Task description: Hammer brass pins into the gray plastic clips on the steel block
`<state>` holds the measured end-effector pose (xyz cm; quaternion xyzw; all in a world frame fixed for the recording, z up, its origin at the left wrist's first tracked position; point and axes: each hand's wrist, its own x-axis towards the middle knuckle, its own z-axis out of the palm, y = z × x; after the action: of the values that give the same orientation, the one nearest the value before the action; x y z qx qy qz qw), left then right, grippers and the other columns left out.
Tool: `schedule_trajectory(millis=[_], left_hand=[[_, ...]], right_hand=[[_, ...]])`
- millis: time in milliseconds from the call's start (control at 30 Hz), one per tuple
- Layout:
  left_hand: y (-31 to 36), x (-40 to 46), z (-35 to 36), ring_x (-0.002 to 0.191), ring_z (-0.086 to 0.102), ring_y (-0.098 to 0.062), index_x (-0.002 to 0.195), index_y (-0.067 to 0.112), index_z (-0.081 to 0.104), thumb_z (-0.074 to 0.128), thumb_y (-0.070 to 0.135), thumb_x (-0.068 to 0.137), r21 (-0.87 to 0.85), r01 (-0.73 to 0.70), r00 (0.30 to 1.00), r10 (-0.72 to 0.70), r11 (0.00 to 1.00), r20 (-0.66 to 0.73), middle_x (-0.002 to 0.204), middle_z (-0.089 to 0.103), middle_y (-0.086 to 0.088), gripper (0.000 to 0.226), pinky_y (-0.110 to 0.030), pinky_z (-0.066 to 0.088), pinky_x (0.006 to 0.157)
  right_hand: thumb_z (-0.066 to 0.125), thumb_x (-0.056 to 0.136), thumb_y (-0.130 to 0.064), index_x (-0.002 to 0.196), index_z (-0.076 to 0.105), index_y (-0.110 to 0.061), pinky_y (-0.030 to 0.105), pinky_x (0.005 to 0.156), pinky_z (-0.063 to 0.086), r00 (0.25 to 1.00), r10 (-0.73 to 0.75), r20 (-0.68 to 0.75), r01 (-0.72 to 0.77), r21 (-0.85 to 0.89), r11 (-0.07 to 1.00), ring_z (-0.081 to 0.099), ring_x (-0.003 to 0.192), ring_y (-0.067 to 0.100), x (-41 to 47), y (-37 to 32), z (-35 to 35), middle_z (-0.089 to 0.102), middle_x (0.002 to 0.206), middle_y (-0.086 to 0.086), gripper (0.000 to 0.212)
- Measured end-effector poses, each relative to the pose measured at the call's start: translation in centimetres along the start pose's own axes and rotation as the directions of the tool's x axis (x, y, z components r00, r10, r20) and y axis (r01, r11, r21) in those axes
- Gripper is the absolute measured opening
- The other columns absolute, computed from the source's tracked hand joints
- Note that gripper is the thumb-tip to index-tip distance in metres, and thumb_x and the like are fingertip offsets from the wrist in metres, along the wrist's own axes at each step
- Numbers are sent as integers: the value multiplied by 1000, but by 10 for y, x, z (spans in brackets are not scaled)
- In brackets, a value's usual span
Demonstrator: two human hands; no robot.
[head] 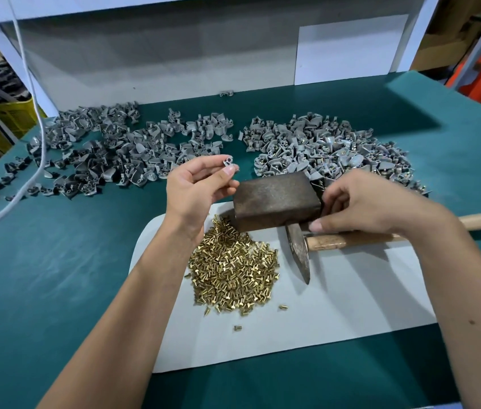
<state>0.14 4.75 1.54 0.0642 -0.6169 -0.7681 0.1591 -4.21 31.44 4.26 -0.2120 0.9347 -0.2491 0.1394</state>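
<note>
- Head view: our left hand (196, 190) pinches one gray clip (229, 163) at its fingertips, raised just left of the steel block (276, 199) on the desk (56, 261).
- Our right hand (363, 206) curls beside the block, above the hammer (336, 240); whether it grips anything, we cannot tell.
- The brass pins (233, 270) are heaped on the white sheet (351, 290), near the block.
- We should probably seat the clip flat on the block, hole upward.
- The hammer's handle runs left to right, its wedge end toward us.
</note>
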Motion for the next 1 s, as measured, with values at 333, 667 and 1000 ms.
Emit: schedule_trajectory(millis=[333,667,1000], left_hand=[[-1,0,-1,73,71,-22,99,7,76,74,-2,86,28,7,1000,-7,1000,1,96,77,-19,16,-29,60,69],[-2,1,-1,74,71,-24,99,8,77,75,-1,86,32,4,1000,-4,999,5,98,77,-19,17,-30,60,70],[-2,-1,2,79,74,-25,103,7,76,73,-5,86,20,-21,999,21,1000,38,98,77,-20,20,-27,60,73]], right_hand=[[91,70,-44,59,73,-16,16,38,37,988,151,-26,-153,-77,985,55,38,6,2,-12,5,64,47,-4,35],[86,80,-17,77,77,-14,21,42,43,995,46,92,-63,187,980,54,43,8,-2,2,0,69,59,7,11],[77,87,-16,71,74,-19,18,38,42,997,70,36,-69,-23,997,56,39,5,0,-6,3,70,59,-3,17]])
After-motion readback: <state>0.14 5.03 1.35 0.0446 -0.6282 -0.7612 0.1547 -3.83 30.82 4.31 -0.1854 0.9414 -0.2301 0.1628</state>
